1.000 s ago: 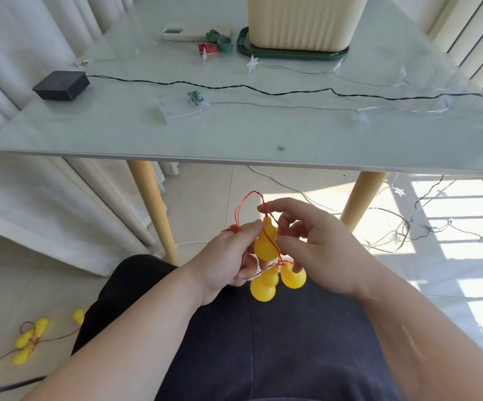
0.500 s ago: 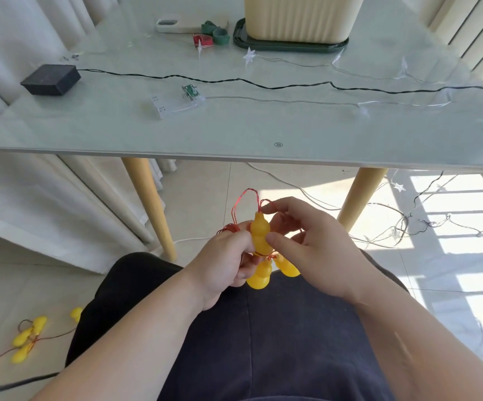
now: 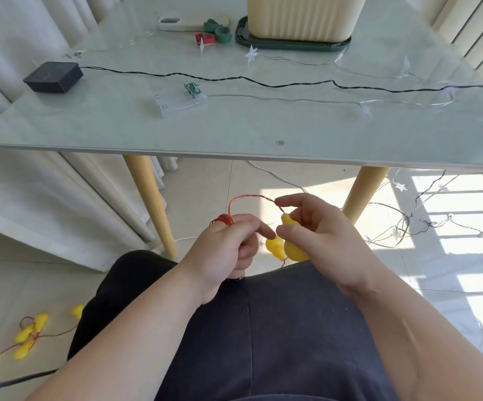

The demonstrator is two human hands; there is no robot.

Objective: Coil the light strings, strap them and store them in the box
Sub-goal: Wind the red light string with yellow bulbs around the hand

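left hand [image 3: 225, 250]: fingers curled, red wire [image 3: 249, 197] coiled round 1 | right hand [image 3: 324, 238]: fingers clamped on yellow gourd light [image 3: 293, 250] | both held over lap, below bench [image 3: 234, 131]

Glossy glass-look tabletop [image 3: 263, 123], smooth yellow plastic bulbs [image 3: 293, 250], thin red wire [image 3: 249, 197], matt dark cloth trousers [image 3: 277, 328]

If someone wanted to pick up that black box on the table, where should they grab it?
Take the black box across its two long side walls, coming from above. It lies flat and low on the table, and its wire leaves the right end, so avoid that end.
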